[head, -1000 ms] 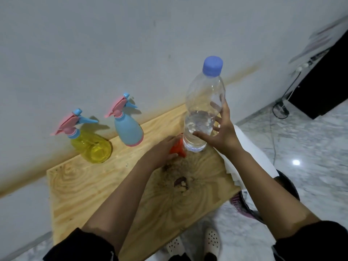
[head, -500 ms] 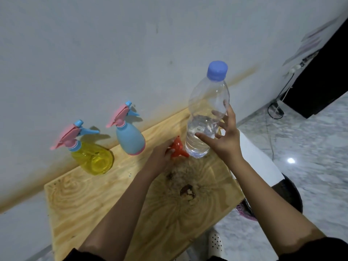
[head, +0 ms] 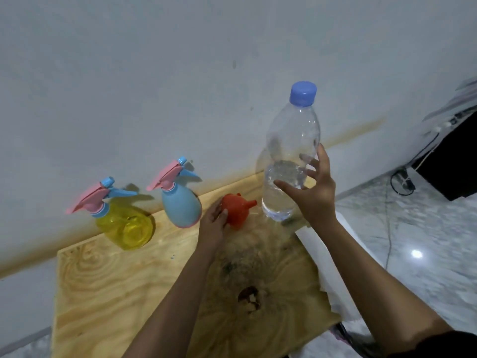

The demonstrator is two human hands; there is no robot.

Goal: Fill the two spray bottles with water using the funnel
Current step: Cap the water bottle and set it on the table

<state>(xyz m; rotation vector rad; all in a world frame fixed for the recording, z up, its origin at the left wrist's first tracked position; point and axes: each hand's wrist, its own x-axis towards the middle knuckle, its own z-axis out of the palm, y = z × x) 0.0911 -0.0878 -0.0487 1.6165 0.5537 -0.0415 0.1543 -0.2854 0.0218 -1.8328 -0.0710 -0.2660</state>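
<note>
Your left hand (head: pixel 213 224) has its fingers closed on the bowl of the orange funnel (head: pixel 236 211). The funnel lies on its side on the tabletop (head: pixel 111 285), spout pointing to 3 o'clock at the water bottle (head: pixel 291 140). Your right hand (head: pixel 316 195) is at that bottle with its fingers spread wide and the thumb in front; I cannot tell whether they touch it. The bottle is tall, partly filled and near the tabletop's 3 o'clock edge, so a loose grasp or a knock from the spout could tip it off. Its blue cap (head: pixel 303 94) is on. So are the spray heads of the blue spray bottle (head: pixel 180 206), at 9 o'clock of the funnel, and the yellow spray bottle (head: pixel 124 227) beyond it. If you pour before those come off, water will spill over the wood.
</note>
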